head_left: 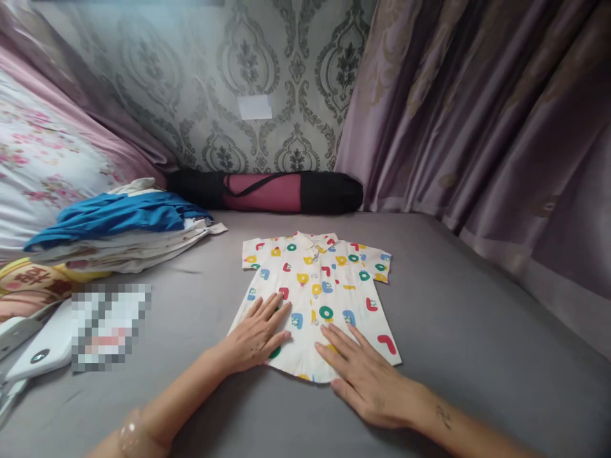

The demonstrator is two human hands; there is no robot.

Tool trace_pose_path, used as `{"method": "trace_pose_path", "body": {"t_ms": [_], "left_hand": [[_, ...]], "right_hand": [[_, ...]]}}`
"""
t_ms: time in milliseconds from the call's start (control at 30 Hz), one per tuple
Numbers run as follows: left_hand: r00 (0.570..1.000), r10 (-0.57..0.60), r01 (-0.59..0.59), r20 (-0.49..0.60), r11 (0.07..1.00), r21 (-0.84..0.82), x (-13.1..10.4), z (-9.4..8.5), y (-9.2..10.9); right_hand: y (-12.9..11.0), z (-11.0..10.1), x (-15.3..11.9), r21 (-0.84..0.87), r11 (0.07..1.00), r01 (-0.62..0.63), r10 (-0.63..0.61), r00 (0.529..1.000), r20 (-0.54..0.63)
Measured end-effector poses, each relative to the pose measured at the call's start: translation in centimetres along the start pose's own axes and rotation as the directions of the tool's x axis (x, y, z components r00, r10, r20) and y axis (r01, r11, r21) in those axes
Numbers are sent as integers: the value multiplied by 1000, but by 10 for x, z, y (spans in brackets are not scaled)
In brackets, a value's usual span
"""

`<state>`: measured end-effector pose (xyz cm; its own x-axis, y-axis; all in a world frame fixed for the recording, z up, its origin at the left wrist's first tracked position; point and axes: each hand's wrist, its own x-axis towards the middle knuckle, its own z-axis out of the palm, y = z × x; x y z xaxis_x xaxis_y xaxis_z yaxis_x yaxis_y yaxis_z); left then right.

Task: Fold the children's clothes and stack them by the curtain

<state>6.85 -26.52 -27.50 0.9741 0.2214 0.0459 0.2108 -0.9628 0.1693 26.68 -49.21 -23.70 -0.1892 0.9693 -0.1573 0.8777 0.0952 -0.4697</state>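
A small white short-sleeved shirt (312, 280) with a collar and a colourful print of letters and shapes lies face up, spread flat on the grey bed sheet (458, 305). Its collar points away from me. My left hand (258, 332) rests flat on the lower left of the shirt, fingers spread. On the lower right, near the hem, my right hand (360, 372) lies with its fingers stretched out over the cloth. Neither hand grips anything. Parts of the hem and print are hidden under my hands.
At the left stands a pile of folded clothes (128, 219), a blue one on top. Near it are a white device (45, 350) and a floral pillow (42, 152). A black and maroon long bag (262, 192) lies along the wall. Purple curtains (443, 114) hang at right.
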Motion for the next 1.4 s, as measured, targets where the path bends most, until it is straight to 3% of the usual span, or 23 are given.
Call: {"method": "trace_pose_path", "body": {"t_ms": [200, 300, 333, 400, 467, 533, 633, 700, 767, 900, 1067, 1233, 1400], "left_hand": [[997, 9, -6, 81, 999, -36, -21, -14, 11], [997, 41, -34, 69, 995, -96, -13, -31, 12], [996, 57, -48, 62, 990, -132, -5, -37, 11], [997, 75, -65, 36, 975, -214, 15, -48, 6], [998, 59, -62, -18, 961, -271, 43, -55, -2], [996, 29, -52, -84, 959, -279, 72, -58, -10], [991, 35, -65, -127, 969, -240, 110, -55, -14], [989, 73, -100, -127, 971, -218, 125, -49, -9], [987, 126, -145, -102, 967, -210, 130, -42, 0], [983, 183, -183, -23, 955, -233, 118, -35, 16], [986, 166, -158, 7, 948, -277, 80, -37, 16], [999, 30, -26, 15, 978, -207, 40, -18, 10], [984, -175, 177, 31, 981, -81, 24, 1, 12]], "right_hand": [[-26, -22, -16, 206, 975, 88, -123, 979, 162], [-15, -40, -4, 337, 931, 140, -190, 974, 121], [-4, -47, 5, 370, 921, 123, -157, 986, 63], [28, -62, 29, 404, 914, 18, 35, 992, -124], [69, -78, 57, 352, 930, -102, 230, 911, -342], [112, -94, 86, 283, 922, -264, 371, 813, -450], [160, -111, 123, 204, 835, -512, 537, 674, -507], [176, -117, 141, 165, 808, -566, 561, 651, -512], [180, -116, 156, 126, 815, -566, 541, 666, -514], [174, -98, 179, 30, 834, -551, 480, 696, -534], [168, -80, 188, -132, 821, -555, 419, 744, -521], [166, -90, 197, -102, 813, -573, 465, 746, -477], [172, -77, 215, -111, 770, -628, 529, 726, -440]]}}
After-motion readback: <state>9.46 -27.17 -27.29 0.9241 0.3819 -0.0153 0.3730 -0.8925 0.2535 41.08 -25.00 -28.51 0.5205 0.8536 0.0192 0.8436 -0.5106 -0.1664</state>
